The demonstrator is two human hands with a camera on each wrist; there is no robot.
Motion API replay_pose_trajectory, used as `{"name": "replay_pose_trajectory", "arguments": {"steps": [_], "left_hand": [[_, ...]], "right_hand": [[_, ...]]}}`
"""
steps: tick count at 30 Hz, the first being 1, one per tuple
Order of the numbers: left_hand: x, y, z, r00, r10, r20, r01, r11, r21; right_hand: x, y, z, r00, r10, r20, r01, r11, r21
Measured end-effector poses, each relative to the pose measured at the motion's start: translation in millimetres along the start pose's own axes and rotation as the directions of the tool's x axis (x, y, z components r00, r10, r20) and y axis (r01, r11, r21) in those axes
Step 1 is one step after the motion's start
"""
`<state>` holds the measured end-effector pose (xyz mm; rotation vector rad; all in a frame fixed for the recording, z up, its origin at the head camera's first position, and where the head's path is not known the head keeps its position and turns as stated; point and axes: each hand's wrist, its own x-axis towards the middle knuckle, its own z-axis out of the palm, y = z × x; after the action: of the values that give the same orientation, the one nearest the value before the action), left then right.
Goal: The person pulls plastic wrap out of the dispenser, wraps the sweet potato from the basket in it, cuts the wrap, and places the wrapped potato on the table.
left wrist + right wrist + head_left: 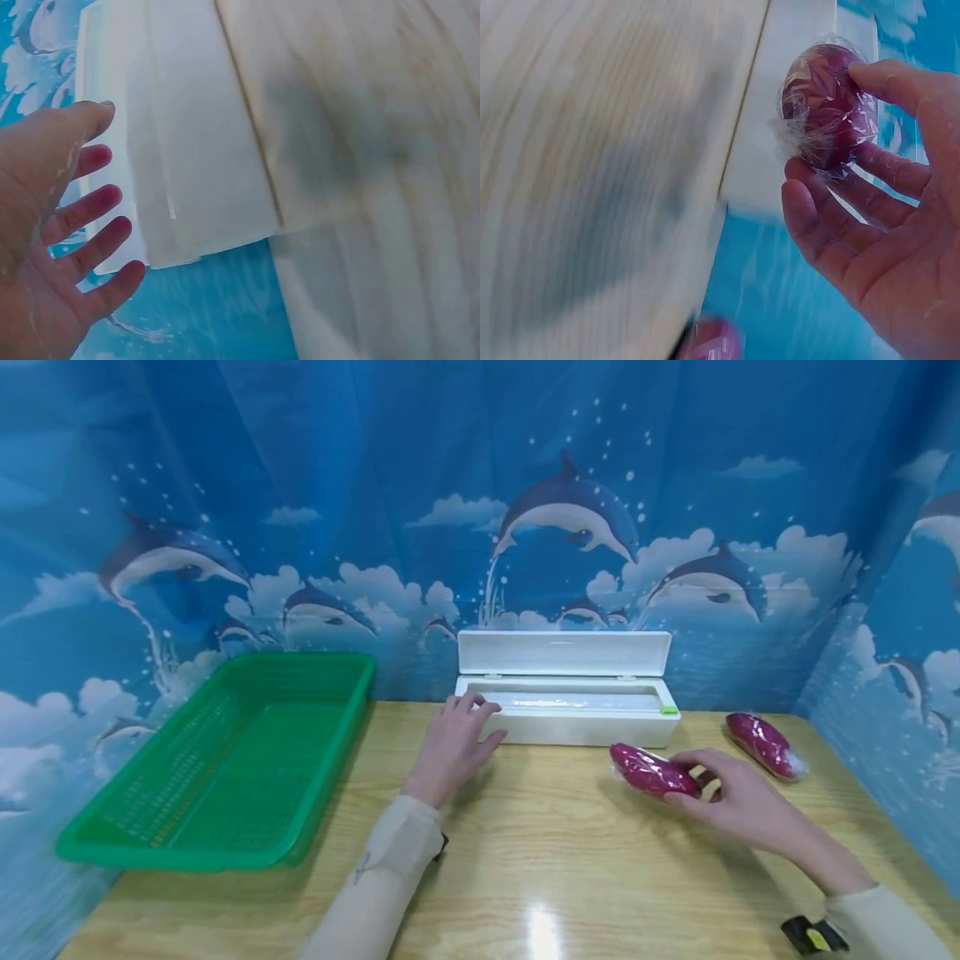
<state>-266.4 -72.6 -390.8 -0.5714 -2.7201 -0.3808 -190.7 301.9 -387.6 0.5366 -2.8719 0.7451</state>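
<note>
My right hand (742, 797) grips a purple sweet potato (647, 770) wrapped in clear cling film, held above the table in front of the white box's right end. In the right wrist view, thumb and fingers pinch the wrapped sweet potato (821, 112), and gathered film shows at one side. My left hand (456, 739) hovers by the left end of the long white cling film box (570, 728), its fingers spread and holding nothing; in the left wrist view the hand (67, 225) appears apart from the box (202, 135). The box's lid (564, 653) stands raised, with clear film inside.
Another film-wrapped sweet potato (761, 743) lies on the table at the back right. A green plastic basket (225, 858) stands on the left. Behind the wooden table (525, 843) hangs a blue dolphin-print curtain (420, 443), which also runs along the right side.
</note>
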Motion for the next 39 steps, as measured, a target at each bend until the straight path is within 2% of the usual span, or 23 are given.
{"name": "replay_pose_trajectory", "arguments": {"steps": [6, 12, 17, 22, 25, 33, 36, 39], "left_hand": [[0.8, -3.5, 7.3, 1.0, -0.004, 0.029, 0.002, 0.997, 0.076], [2.6, 0.0, 9.9, 0.999, 0.003, 0.034, -0.007, 0.99, 0.142], [2.2, 0.6, 10.5, 0.999, -0.005, 0.035, -0.001, 0.984, 0.178], [2.6, -0.7, 11.0, 1.0, -0.012, 0.025, 0.008, 0.987, 0.159], [3.3, -1.9, 11.7, 0.999, -0.015, 0.03, 0.011, 0.989, 0.151], [3.9, -1.7, 10.1, 0.999, -0.023, 0.039, 0.017, 0.987, 0.16], [4.4, -1.5, 10.1, 0.999, -0.018, 0.041, 0.01, 0.984, 0.176], [4.8, -2.1, 10.7, 0.999, -0.011, 0.043, 0.003, 0.983, 0.186]], "right_hand": [[-18.1, 36.0, -20.9, 0.991, 0.119, -0.064, -0.123, 0.99, -0.063], [-22.4, 59.5, -40.0, 0.953, 0.276, -0.128, -0.295, 0.939, -0.175], [-15.9, 66.4, -43.5, 0.932, 0.341, -0.123, -0.36, 0.911, -0.201], [-8.1, 71.1, -42.4, 0.951, 0.287, -0.112, -0.306, 0.926, -0.22], [-1.7, 72.9, -37.9, 0.963, 0.227, -0.147, -0.256, 0.939, -0.228], [16.1, 74.5, -20.4, 0.967, 0.13, -0.217, -0.187, 0.945, -0.267], [18.4, 77.4, -16.8, 0.972, 0.111, -0.208, -0.169, 0.943, -0.287], [19.5, 79.4, -15.3, 0.975, 0.123, -0.187, -0.173, 0.943, -0.283]]}}
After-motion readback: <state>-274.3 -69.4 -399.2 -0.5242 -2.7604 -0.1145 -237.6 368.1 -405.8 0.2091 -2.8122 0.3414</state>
